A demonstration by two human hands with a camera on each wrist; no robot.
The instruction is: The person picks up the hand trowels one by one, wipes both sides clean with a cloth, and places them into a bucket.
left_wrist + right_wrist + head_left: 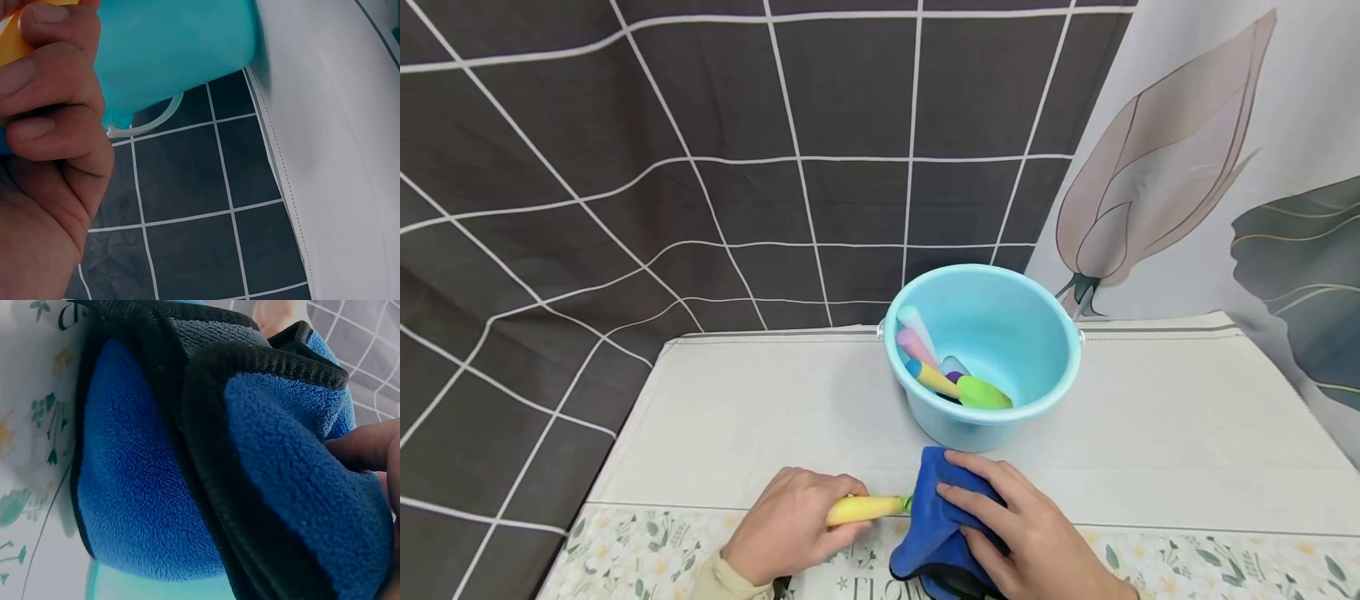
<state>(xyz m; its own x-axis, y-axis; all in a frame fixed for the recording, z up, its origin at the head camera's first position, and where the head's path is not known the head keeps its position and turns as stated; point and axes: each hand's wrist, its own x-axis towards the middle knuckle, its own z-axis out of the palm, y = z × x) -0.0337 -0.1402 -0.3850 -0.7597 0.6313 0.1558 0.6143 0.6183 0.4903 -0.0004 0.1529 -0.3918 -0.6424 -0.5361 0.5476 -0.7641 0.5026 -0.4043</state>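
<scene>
In the head view my left hand (801,518) grips a yellow-handled tool (865,510). A bit of green shows where its far end goes under a blue cloth (936,521) with black edging; the tool's head is hidden. The left wrist view shows curled fingers (59,75) around the yellow handle, with a bluish end near the palm. My right hand (1026,529) holds the cloth over the tool's far end, its fingers spread across the fabric. Close up in the right wrist view, the folded cloth (144,469) shows blue pile and a grey patch.
Just beyond the hands stands a light blue bucket (973,421) holding several colourful toy tools, among them a green scoop (983,393) and a pink handle (917,346). A white cover with a floral front strip (632,542) lies on the table. Dark checked fabric (857,100) hangs behind.
</scene>
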